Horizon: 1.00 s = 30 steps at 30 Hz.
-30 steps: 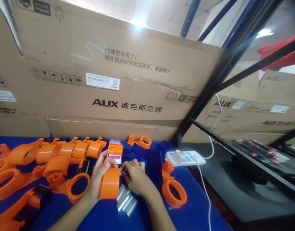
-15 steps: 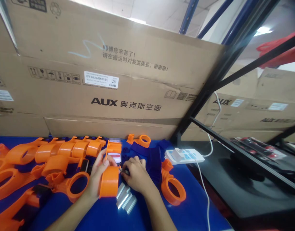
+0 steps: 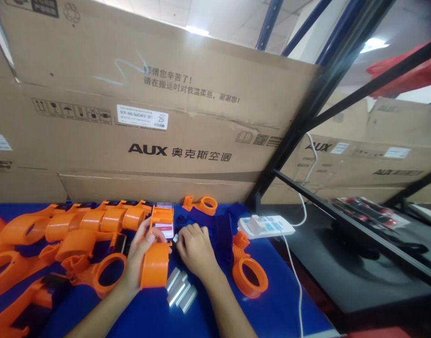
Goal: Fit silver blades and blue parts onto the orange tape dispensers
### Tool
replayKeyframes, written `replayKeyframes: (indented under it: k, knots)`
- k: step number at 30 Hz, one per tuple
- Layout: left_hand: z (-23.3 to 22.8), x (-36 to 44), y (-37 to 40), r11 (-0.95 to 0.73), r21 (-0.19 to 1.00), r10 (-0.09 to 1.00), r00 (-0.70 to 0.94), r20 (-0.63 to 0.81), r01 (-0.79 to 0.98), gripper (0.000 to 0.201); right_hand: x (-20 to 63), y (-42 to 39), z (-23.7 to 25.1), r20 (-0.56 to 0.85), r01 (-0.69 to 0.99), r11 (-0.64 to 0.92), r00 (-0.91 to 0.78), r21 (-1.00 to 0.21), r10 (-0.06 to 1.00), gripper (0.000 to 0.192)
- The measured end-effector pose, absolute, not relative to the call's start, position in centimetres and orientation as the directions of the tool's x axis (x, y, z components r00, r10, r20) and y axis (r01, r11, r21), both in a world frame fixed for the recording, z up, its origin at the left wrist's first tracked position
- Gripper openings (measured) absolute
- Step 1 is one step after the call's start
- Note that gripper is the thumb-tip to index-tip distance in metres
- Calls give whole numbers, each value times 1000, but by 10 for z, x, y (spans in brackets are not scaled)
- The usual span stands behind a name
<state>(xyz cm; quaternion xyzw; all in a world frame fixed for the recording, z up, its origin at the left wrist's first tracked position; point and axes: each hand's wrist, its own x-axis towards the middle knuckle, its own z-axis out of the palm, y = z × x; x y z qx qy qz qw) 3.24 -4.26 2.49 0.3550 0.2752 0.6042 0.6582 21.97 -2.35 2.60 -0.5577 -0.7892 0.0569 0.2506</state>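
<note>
My left hand grips an orange plastic tape-dispenser body upright on the blue table. My right hand is beside it, pinching a small silvery metal piece at the orange part's upper edge. A few silvery metal strips lie on the table just below both hands. Behind the hands stands a small orange part with a red and white label.
Many orange ring-shaped parts crowd the table's left. Another orange ring part lies to the right, one more at the back. A white power strip with cable sits right. Large cardboard boxes wall off the back. Black rack bars rise to the right.
My right hand has lifted slightly and now shows a small silvery piece at its fingertips against the orange part. The view shifted a little to the right; the left hand keeps its grip.
</note>
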Motion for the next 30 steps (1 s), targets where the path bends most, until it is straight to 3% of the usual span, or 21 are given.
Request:
replayKeyframes:
  k: [4,8,14,19,30]
  knots:
    - [24,33,-43,83,802,989,151,9,-592,55,225,-22,30,415,672,344,-60,-656,908,28]
    - [26,36,-46,145,803,979,201,-32,-578,73,221,-24,33,385,228,356,98,-906,918,29]
    - [33,43,-47,195,770,975,204,-85,-607,67,218,-24,39,317,-52,331,180,-942,931,37]
    - [30,47,-44,177,782,983,154,-105,-597,52,216,-24,38,276,-166,290,101,-943,956,39]
    - [30,45,-44,108,800,994,74,-80,-590,51,219,-26,37,317,-15,323,149,-946,937,21]
